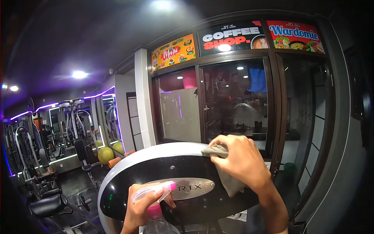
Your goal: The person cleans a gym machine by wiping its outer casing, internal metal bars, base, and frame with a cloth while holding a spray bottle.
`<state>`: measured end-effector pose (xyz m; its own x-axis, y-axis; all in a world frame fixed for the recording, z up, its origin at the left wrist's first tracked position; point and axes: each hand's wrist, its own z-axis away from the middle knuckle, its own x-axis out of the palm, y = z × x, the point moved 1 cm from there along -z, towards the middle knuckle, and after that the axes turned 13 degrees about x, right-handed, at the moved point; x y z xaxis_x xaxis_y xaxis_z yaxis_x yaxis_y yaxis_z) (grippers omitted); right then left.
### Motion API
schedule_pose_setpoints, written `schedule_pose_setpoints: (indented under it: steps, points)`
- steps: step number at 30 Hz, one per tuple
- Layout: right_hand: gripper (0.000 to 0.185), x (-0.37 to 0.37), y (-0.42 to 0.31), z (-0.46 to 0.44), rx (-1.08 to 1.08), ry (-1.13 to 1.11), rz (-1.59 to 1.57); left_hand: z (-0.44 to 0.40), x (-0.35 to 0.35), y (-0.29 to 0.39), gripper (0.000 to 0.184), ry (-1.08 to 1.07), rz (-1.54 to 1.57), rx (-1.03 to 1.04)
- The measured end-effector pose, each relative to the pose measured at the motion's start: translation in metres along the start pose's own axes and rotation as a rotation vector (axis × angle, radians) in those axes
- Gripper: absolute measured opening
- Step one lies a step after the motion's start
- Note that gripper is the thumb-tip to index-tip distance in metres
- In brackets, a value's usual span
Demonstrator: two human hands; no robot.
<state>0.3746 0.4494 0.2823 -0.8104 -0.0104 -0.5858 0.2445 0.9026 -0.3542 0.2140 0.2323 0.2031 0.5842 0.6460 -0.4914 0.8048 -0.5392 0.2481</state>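
My left hand (139,208) is wrapped round the neck of a spray bottle (154,212) with a pink collar and a clear trigger head, its pink nozzle pointing right. Between the fingers and thumb of my right hand (243,160) is a grey-green cloth (230,181), partly hanging down. The cloth touches the silver rim (171,149) of a rounded black machine panel (134,171). An oval metal nameplate (200,188) ending in "RIX" sits on the panel, partly hidden behind my left hand and the bottle.
Several weight machines (80,150) stand to the left, with a yellow-green exercise ball (105,155) by the mirrored wall. Beyond the panel are dark-framed glass windows (233,105) under a coffee shop sign (230,38). A black padded seat (47,204) is at lower left.
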Motion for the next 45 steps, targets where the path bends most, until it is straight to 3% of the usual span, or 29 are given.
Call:
schedule_pose_setpoints:
  steps: [1,2,3,4,5,10,12,14,15,17,23,28,32,36,41,45]
  points:
    - [0.028,-0.001,0.001,0.01,0.029,0.021,0.038,-0.002,0.005,0.005,0.028,0.088,-0.051,-0.12]
    - [0.028,0.0,-0.001,0.018,0.039,0.043,0.019,-0.001,0.008,0.008,0.051,0.175,-0.1,-0.24]
    - [0.028,0.001,-0.003,0.024,0.05,0.066,0.001,0.002,0.006,0.001,0.051,0.178,-0.091,-0.242]
    - [0.028,0.003,-0.006,0.027,0.05,0.063,0.011,0.007,0.002,-0.01,0.026,0.09,-0.122,-0.045]
    - [0.028,0.006,-0.01,0.028,0.03,0.078,-0.03,0.01,0.002,-0.018,0.026,0.004,-0.153,0.154]
    - [0.032,0.024,-0.038,0.043,-0.12,0.05,-0.136,0.015,0.004,-0.022,0.027,0.013,-0.185,0.18]
    - [0.034,0.02,-0.039,0.051,-0.087,0.058,-0.132,0.014,0.005,-0.02,0.026,0.018,-0.179,0.169]
    - [0.036,0.016,-0.032,0.059,-0.01,0.093,-0.13,0.011,0.006,-0.015,0.027,-0.004,-0.322,0.305]
    - [0.034,0.012,-0.03,0.063,0.064,0.107,-0.13,0.007,0.006,-0.01,0.027,-0.003,-0.311,0.305]
    - [0.034,0.009,-0.015,0.069,0.122,0.201,-0.095,-0.004,0.006,0.002,0.021,0.044,0.029,0.096]
    - [0.039,0.019,-0.018,0.082,0.129,0.313,-0.048,-0.017,0.009,0.021,0.038,0.183,0.192,-0.129]
    - [0.042,0.031,-0.041,0.108,-0.005,0.229,-0.078,-0.014,0.003,0.019,0.036,0.093,0.166,-0.136]
    - [0.046,0.025,-0.031,0.12,0.076,0.248,-0.095,-0.01,0.01,0.018,0.032,0.194,0.246,-0.085]
    - [0.044,0.018,-0.01,0.126,0.21,0.358,-0.036,0.002,0.015,0.024,0.028,0.117,0.049,-0.048]
    - [0.045,0.029,-0.026,0.136,0.237,0.396,-0.026,0.006,0.021,0.044,0.022,0.056,0.068,0.004]
    - [0.047,0.042,-0.051,0.154,0.089,0.307,0.036,0.011,0.025,0.046,0.021,0.063,0.174,0.002]
